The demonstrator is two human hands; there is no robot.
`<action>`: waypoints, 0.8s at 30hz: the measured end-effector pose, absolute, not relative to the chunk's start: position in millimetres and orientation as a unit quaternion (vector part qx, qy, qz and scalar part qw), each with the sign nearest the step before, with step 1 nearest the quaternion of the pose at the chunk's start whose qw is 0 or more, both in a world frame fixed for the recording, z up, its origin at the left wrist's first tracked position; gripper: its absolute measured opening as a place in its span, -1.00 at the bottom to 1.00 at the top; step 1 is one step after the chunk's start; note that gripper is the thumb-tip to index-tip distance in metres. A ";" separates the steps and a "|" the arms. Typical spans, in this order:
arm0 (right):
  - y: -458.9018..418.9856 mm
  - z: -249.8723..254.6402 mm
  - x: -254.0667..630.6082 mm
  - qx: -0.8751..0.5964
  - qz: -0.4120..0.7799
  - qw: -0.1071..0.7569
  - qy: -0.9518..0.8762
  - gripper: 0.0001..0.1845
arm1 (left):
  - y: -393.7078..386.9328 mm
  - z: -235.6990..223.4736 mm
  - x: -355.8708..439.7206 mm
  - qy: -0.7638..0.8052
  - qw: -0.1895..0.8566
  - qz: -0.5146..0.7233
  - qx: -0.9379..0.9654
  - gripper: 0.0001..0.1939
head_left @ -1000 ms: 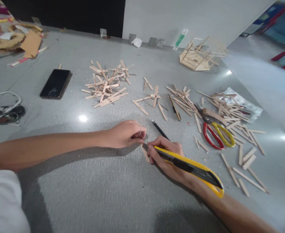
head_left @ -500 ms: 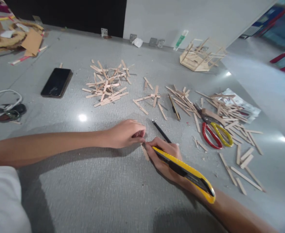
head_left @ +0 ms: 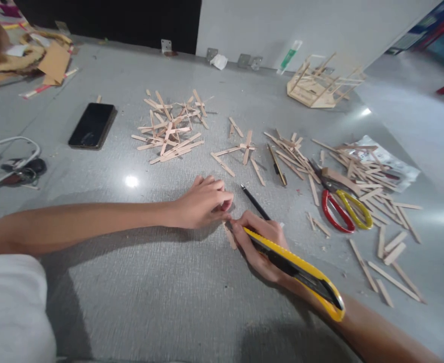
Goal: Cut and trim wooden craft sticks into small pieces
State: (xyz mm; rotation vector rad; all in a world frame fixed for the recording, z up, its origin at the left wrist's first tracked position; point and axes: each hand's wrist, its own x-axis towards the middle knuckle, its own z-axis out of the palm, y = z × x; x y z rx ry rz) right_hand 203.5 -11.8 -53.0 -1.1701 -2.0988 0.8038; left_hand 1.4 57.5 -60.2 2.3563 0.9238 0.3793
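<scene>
My right hand (head_left: 263, 242) is wrapped round a yellow and black utility knife (head_left: 301, 269), its handle slanting back over my wrist. The knife's front end meets a small wooden craft stick (head_left: 229, 237) on the grey table. My left hand (head_left: 205, 201) is closed, thumb and fingertips pinched at the upper end of that stick. Fingers hide most of the blade and the stick's top. Just beyond my hands lies a black pen (head_left: 255, 201), partly behind the right hand.
Heaped craft sticks (head_left: 172, 128) lie ahead, with more sticks (head_left: 377, 176) at right. Red-and-yellow-handled scissors (head_left: 337, 212), a gold pen (head_left: 277, 165) and a phone (head_left: 93, 126) rest around. A stick frame (head_left: 313, 93) stands by the wall, cables (head_left: 25, 166) at left.
The view has shifted slightly, so most things sit a little to the right. My left fingers have lifted and bent a bit more; the knife stays at the stick.
</scene>
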 end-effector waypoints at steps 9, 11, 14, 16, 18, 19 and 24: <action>-10.9 -58.9 209.0 -0.396 0.289 0.301 -0.818 -0.70 | 63.2 -56.8 1.7 0.350 0.320 0.126 0.871 -0.60; -11.0 -60.2 210.2 -0.391 0.283 0.300 -0.823 -0.71 | 63.5 -56.4 1.6 0.348 0.322 0.127 0.871 -0.57; -11.3 -59.8 211.2 -0.375 0.282 0.297 -0.832 -0.72 | 64.2 -56.9 1.3 0.343 0.322 0.129 0.873 -0.55; -11.7 -58.0 211.1 -0.382 0.291 0.293 -0.827 -0.71 | 64.6 -57.7 1.0 0.341 0.319 0.131 0.874 -0.54; -12.3 -56.1 210.9 -0.399 0.299 0.288 -0.818 -0.69 | 64.6 -58.4 0.8 0.342 0.315 0.135 0.875 -0.54; -12.7 -55.5 210.8 -0.406 0.302 0.287 -0.814 -0.68 | 64.4 -58.5 0.7 0.342 0.313 0.135 0.876 -0.55; -14.5 -57.7 211.1 -0.444 0.336 0.321 -0.766 -0.65 | 61.8 -56.5 0.9 0.354 0.309 0.132 0.873 -0.63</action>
